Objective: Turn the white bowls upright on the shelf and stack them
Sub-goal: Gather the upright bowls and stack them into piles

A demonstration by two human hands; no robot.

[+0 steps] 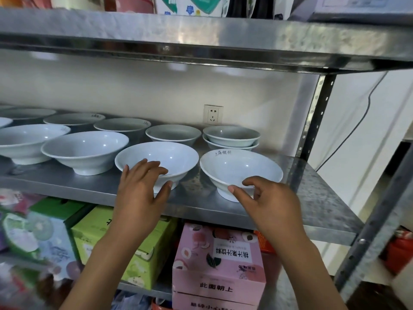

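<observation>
Several white bowls stand upright in two rows on the steel shelf (312,193). My left hand (140,186) is spread over the near rim of the front middle bowl (165,155), fingers inside the rim and thumb at its foot, not clearly gripping it. My right hand (266,198) reaches the near rim of the front right bowl (241,166), thumb and forefinger apart around the rim. Behind that bowl, a stack of two bowls (231,136) sits at the back right. More single bowls, such as one at front left (85,146), stand to the left.
An upper steel shelf (201,41) hangs low overhead. A wall socket (213,114) sits behind the bowls. A perforated post (317,113) bounds the shelf at the right. Green (111,227) and pink (219,260) cartons stand on the level below.
</observation>
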